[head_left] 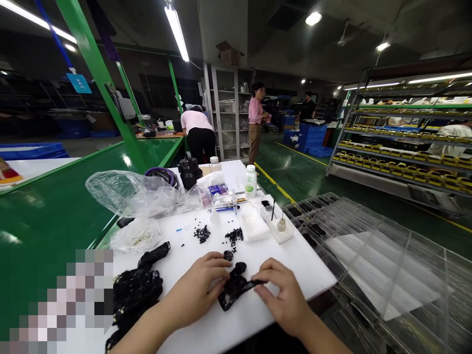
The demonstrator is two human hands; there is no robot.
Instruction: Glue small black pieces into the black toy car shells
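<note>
A glossy black plastic part (pixel 232 294) is at the front of the white tabletop, between my two hands. My right hand (pixel 283 295) pinches its thin right end between thumb and fingers. Curled fingers of my left hand (pixel 202 282) close at its left side; their tips are partly hidden. More black pieces (pixel 239 269) show just behind it, and I cannot tell whether they are joined to it. Two heaps of tiny black bits, one left (pixel 202 234) and one right (pixel 234 236), lie beyond my hands. Left of my left forearm is a pile of similar black parts (pixel 138 290).
Clear plastic bags (pixel 132 194) sit at the back left near a black jar (pixel 190 172). Behind the heaps are a white foam tray (pixel 254 223), a white-green bottle (pixel 250 181) and a small bottle in a holder (pixel 281 225). Clear divided trays (pixel 398 260) stand right of the table.
</note>
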